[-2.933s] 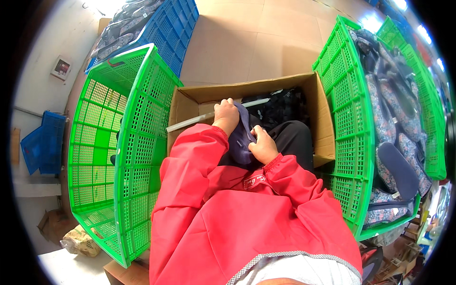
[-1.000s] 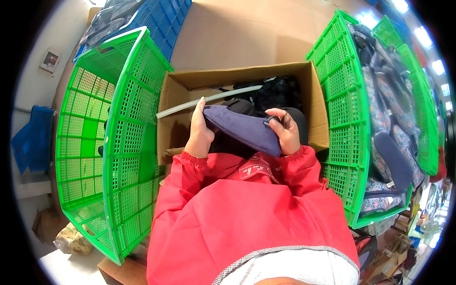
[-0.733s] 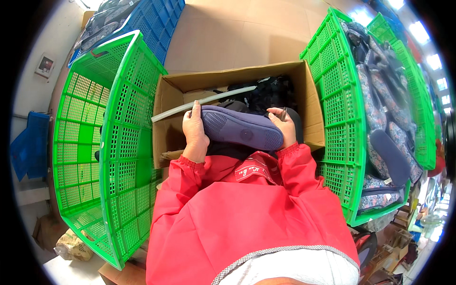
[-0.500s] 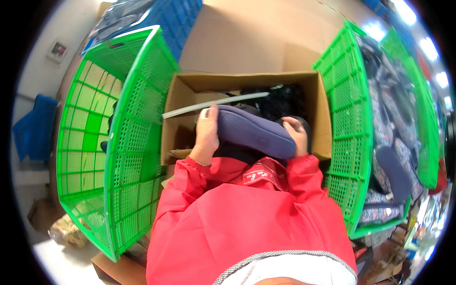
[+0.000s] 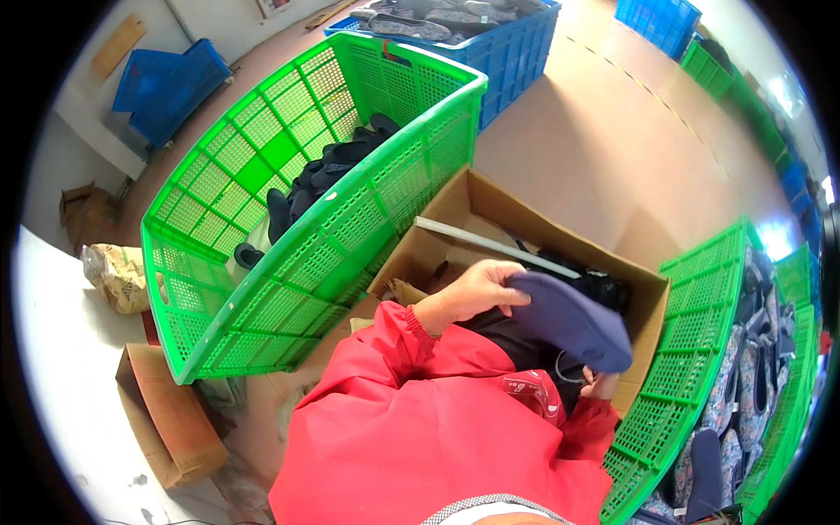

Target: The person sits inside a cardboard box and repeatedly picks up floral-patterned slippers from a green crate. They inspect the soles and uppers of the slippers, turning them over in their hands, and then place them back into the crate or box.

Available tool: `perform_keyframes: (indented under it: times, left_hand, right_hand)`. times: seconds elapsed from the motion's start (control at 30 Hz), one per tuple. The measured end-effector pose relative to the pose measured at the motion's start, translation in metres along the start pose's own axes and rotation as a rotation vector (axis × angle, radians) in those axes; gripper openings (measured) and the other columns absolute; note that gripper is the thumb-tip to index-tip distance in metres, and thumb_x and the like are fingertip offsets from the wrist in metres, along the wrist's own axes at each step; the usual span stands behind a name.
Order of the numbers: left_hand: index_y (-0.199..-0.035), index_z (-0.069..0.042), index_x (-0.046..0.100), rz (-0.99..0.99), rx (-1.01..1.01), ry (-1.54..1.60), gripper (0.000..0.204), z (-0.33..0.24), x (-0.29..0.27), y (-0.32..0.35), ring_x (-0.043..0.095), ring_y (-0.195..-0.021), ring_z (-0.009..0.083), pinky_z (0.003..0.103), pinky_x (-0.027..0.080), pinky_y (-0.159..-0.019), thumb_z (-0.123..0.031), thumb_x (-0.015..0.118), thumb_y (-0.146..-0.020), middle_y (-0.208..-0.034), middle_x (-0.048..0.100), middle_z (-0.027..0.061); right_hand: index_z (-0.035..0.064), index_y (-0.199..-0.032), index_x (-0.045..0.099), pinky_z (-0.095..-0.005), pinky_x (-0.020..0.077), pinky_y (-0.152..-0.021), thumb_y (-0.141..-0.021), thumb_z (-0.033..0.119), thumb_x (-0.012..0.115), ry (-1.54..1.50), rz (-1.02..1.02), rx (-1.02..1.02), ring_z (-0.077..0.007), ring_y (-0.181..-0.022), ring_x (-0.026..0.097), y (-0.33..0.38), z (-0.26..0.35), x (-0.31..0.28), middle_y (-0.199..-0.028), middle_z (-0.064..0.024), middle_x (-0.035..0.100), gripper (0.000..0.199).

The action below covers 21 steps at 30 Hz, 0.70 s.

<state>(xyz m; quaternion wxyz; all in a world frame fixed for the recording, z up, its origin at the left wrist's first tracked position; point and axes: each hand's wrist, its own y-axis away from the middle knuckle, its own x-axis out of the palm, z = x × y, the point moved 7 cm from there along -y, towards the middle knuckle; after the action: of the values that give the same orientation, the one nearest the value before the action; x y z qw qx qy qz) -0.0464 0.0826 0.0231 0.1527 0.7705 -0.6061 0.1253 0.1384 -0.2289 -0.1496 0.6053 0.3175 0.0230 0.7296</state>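
A navy shoe sole (image 5: 569, 317) is held tilted over the open cardboard box (image 5: 643, 328). My left hand (image 5: 477, 290) pinches its upper left end, thumb on top. At the lower right end is my right hand (image 5: 599, 385), fingers curled against the sole's edge and partly hidden behind it. A thin pale loop (image 5: 570, 367) shows beside the right fingers; what it belongs to I cannot make out. Inside the box lie dark things, mostly covered by the sole. A whitish strip (image 5: 499, 247) slants across the box top.
A tall green crate (image 5: 350, 223) with black slippers (image 5: 328, 171) stands left of the box. Another green crate (image 5: 678, 385) on the right holds patterned shoes (image 5: 744, 385). A blue crate (image 5: 516, 61) of shoes is behind. An open carton (image 5: 171, 420) sits lower left.
The view has swung left, showing more of the left crate. The sole has turned from a near-level hold to a steeper slant, its right end lower. Both hands stay at its ends.
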Motion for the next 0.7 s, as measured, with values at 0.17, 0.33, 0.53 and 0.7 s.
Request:
perform_keyframes:
  times: [0.17,0.33,0.53,0.7]
  left_hand:
    - [-0.108,-0.001,0.064,-0.596,0.616,-0.215,0.022,-0.101,-0.044,0.046,0.061,-0.081,0.0085,0.024,0.052,-0.067,-0.001,0.069,-0.087,-0.096,0.065,0.0025]
    - [-0.119,0.003,0.058,-1.158,1.076,-0.546,0.032,-0.186,-0.073,0.12,0.06,-0.095,0.0121,0.026,0.05,-0.084,0.003,0.065,-0.088,-0.106,0.063,0.0067]
    - [-0.134,0.003,0.047,-1.16,1.063,-0.805,0.044,-0.189,-0.076,0.112,0.053,-0.121,0.0226,0.036,0.052,-0.094,-0.001,0.061,-0.092,-0.142,0.043,0.0162]
    - [-0.107,0.0,0.066,-1.005,0.882,-1.018,0.025,-0.15,-0.039,0.072,0.065,-0.102,0.0261,0.034,0.051,-0.088,0.002,0.067,-0.082,-0.107,0.068,0.0131]
  right_hand:
    - [0.0075,-0.117,0.059,-0.0195,0.0332,-0.035,-0.096,0.014,0.058,0.125,0.024,0.011,-0.0095,-0.061,0.061,0.014,0.014,0.021,-0.091,-0.0052,0.067,0.022]
    - [0.0077,-0.116,0.06,-0.0198,0.0332,-0.034,-0.095,0.012,0.058,0.159,0.043,0.019,-0.0101,-0.059,0.06,0.013,0.013,0.023,-0.093,-0.0068,0.067,0.021]
    - [0.0072,-0.116,0.059,-0.02,0.0323,-0.034,-0.096,0.012,0.058,0.195,0.056,0.014,-0.0099,-0.057,0.059,0.009,0.01,0.024,-0.092,-0.0065,0.067,0.021]
    - [0.007,-0.116,0.059,-0.0204,0.0313,-0.034,-0.096,0.012,0.057,0.205,0.051,0.022,-0.0096,-0.056,0.058,0.011,0.011,0.024,-0.091,-0.0063,0.067,0.021]
